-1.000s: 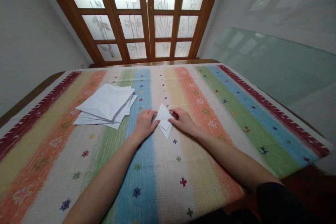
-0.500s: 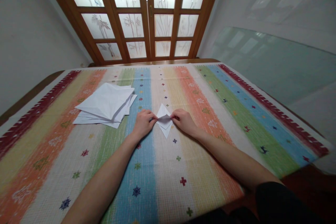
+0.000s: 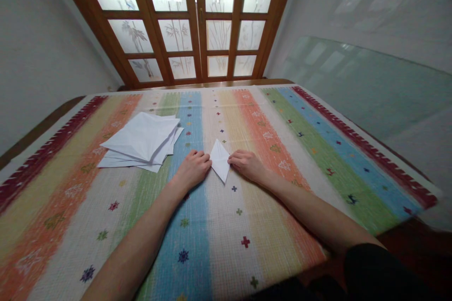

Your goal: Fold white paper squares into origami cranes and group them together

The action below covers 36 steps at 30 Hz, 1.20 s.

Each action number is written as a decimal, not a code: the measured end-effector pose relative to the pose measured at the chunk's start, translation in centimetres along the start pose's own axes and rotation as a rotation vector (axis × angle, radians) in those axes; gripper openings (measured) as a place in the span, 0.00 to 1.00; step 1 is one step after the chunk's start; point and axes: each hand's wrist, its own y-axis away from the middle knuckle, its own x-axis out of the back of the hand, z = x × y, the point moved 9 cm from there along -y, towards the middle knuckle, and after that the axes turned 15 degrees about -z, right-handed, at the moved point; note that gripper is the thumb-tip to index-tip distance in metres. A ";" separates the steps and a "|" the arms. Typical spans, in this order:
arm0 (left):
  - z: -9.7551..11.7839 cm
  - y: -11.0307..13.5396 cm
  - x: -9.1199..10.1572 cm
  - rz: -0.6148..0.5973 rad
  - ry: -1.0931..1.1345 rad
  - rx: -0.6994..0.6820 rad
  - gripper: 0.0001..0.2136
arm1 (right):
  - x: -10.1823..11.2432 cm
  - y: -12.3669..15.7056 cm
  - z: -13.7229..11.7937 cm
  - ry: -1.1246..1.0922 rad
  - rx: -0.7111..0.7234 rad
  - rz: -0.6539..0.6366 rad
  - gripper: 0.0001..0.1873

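Note:
A small white folded paper (image 3: 219,160), diamond-shaped, lies flat on the striped tablecloth in front of me. My left hand (image 3: 195,166) is at its left corner, the fingers curled together and closed on the edge. At the opposite corner, my right hand (image 3: 247,164) has its fingers pressed together on the paper's right edge. The thumbs are mostly hidden under the fingers. To the left of my left hand rests a loose pile of white paper sheets (image 3: 143,137), with creases on the top sheet.
The table is covered by a striped tablecloth (image 3: 226,244) with small printed crosses, stars and trees. Beyond its far edge stand wooden doors (image 3: 197,33) with frosted panes. A glass panel (image 3: 370,75) leans along the right wall.
The folded paper's raised middle, open half a second ago, now lies flattened into a smooth diamond. Both hands have shifted from pinching its lifted corners to pressing at its sides.

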 end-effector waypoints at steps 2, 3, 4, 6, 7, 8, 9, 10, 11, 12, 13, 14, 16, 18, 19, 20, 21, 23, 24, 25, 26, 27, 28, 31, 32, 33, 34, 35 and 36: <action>0.2 0.1 0.2 0.000 0.022 0.017 0.08 | 0.0 0.1 -0.3 0.020 0.017 -0.008 0.11; 0.3 0.1 0.2 0.000 0.033 0.028 0.07 | 0.0 0.2 -0.6 0.039 0.027 -0.014 0.11; 0.5 0.1 0.4 0.004 0.045 0.046 0.07 | 0.0 0.4 -0.9 0.067 0.038 -0.022 0.10; 0.8 0.1 0.7 0.022 0.068 0.104 0.09 | -0.1 0.6 -1.6 0.140 0.044 -0.039 0.09; 0.9 0.1 0.8 0.035 0.076 0.145 0.12 | -0.1 0.7 -1.8 0.181 0.041 -0.048 0.09; 1.0 0.1 0.9 0.044 0.081 0.183 0.14 | -0.1 0.9 -2.0 0.221 0.035 -0.057 0.09; 1.2 0.1 1.0 0.048 0.085 0.207 0.15 | -0.1 1.0 -2.2 0.257 0.030 -0.066 0.09; 1.4 0.0 1.0 0.048 0.087 0.217 0.16 | -0.2 1.0 -2.4 0.286 0.029 -0.074 0.10; 1.8 0.0 1.0 0.044 0.087 0.215 0.16 | -0.2 1.1 -2.5 0.304 0.031 -0.077 0.10; 2.1 -0.1 0.9 0.036 0.085 0.201 0.14 | -0.2 1.2 -2.5 0.311 0.035 -0.076 0.12; 2.5 -0.1 0.8 0.027 0.081 0.176 0.13 | -0.2 1.3 -2.5 0.306 0.039 -0.073 0.13; 3.0 -0.2 0.5 0.014 0.076 0.137 0.12 | -0.2 1.4 -2.4 0.294 0.040 -0.068 0.14; 3.9 -0.3 0.0 -0.007 0.074 0.050 0.13 | -0.2 1.6 -2.1 0.256 0.031 -0.053 0.16; 4.6 -0.3 -0.6 -0.023 0.087 -0.006 0.14 | -0.1 2.0 -1.6 0.211 0.011 -0.035 0.17; 4.7 -0.3 -0.8 -0.028 0.101 -0.011 0.14 | 0.0 2.3 -1.4 0.187 -0.005 -0.022 0.17; 4.7 -0.3 -1.0 -0.032 0.119 -0.005 0.14 | 0.0 2.6 -1.1 0.165 -0.021 -0.012 0.17; 4.6 -0.3 -1.0 -0.034 0.139 0.006 0.14 | 0.1 2.9 -0.9 0.145 -0.036 -0.003 0.18; 4.6 -0.3 -1.0 -0.039 0.175 0.024 0.13 | 0.2 3.3 -0.5 0.111 -0.062 0.016 0.18; 4.7 -0.3 -0.9 -0.042 0.185 0.031 0.12 | 0.2 3.5 -0.3 0.093 -0.069 0.028 0.19; 4.8 -0.3 -0.8 -0.049 0.187 0.037 0.13 | 0.3 3.6 -0.2 0.074 -0.071 0.040 0.19; 5.0 -0.3 -0.7 -0.059 0.179 0.046 0.14 | 0.3 3.7 -0.2 0.058 -0.069 0.053 0.19; 5.1 -0.3 -0.7 -0.071 0.165 0.060 0.16 | 0.4 3.7 -0.1 0.042 -0.067 0.067 0.19; 5.2 -0.2 -0.7 -0.087 0.148 0.082 0.18 | 0.4 3.8 0.0 0.027 -0.069 0.081 0.18; 5.3 -0.1 -0.9 -0.135 0.110 0.187 0.20 | 0.7 3.7 0.6 -0.015 -0.106 0.124 0.16; 5.2 0.0 -1.0 -0.150 0.108 0.224 0.21 | 0.8 3.7 0.8 -0.027 -0.120 0.136 0.16; 5.2 0.1 -1.1 -0.166 0.108 0.253 0.21 | 0.9 3.5 0.9 -0.035 -0.128 0.146 0.16; 5.2 0.1 -1.1 -0.181 0.108 0.272 0.21 | 1.0 3.4 1.0 -0.039 -0.127 0.154 0.16; 5.2 0.2 -1.2 -0.194 0.106 0.283 0.21 | 1.1 3.2 1.0 -0.042 -0.119 0.160 0.16; 5.2 0.2 -1.2 -0.205 0.103 0.287 0.21 | 1.1 2.9 1.0 -0.042 -0.104 0.164 0.17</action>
